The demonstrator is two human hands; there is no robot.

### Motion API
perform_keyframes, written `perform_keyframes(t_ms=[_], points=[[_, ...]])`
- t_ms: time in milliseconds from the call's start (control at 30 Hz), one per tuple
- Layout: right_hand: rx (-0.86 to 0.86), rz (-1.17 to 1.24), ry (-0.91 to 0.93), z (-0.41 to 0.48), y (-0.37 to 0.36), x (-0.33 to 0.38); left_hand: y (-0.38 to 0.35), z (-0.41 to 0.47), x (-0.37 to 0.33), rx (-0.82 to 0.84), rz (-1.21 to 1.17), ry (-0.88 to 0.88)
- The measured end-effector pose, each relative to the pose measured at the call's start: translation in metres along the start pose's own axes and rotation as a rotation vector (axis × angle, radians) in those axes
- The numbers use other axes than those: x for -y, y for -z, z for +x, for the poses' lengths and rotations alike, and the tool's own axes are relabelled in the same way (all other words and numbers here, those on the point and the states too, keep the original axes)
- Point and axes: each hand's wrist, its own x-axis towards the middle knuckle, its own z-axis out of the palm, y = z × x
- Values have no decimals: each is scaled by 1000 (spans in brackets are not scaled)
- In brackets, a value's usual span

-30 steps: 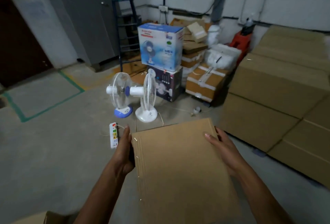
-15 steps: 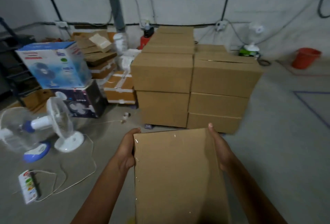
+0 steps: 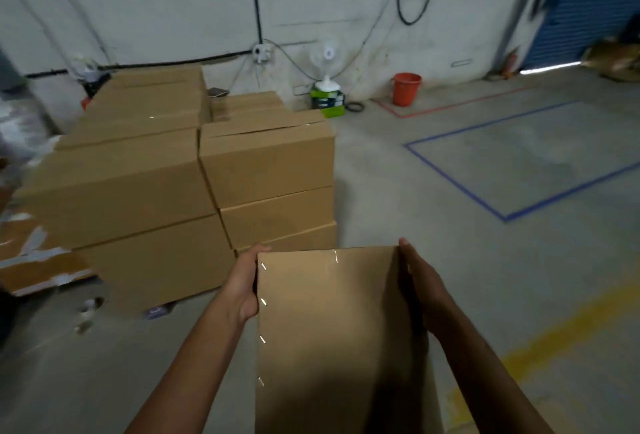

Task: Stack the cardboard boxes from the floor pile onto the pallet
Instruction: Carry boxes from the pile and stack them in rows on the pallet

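I carry a plain brown cardboard box (image 3: 332,336) in front of me, low in the middle of the head view. My left hand (image 3: 244,286) grips its stapled left side. My right hand (image 3: 420,283) presses against its right side. A block of stacked cardboard boxes (image 3: 194,170) stands ahead and to the left, two to three layers high. The pallet beneath the stack is hidden, apart from a small dark bit at its base. The box I hold is short of the stack's near right corner and lower than its top.
Bare concrete floor spreads to the right with a blue taped rectangle (image 3: 519,170) and a yellow line (image 3: 561,329). An orange bucket (image 3: 405,88) and a white fan (image 3: 327,66) stand by the back wall. Taped cartons (image 3: 31,260) lie at the left edge.
My view has swung right: the fans and the fan cartons have left the frame, and the box stack now sits at the left. Both hands keep the same hold on the box.
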Motion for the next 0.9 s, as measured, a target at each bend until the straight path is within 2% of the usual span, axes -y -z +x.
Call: perform_keyframes(t_ms=[200,333,700,900], points=[[-210,110,7,96,54,42,-113,120,-40,107,86,47],[-289,137,8,164,81,84,-178,192,-76,209,118,102],[-369,150,-23,346,169,176,-344,359,-148,321,145,242],[-320,193,-7,484,239,222,-451,448,-174,268,150,145]])
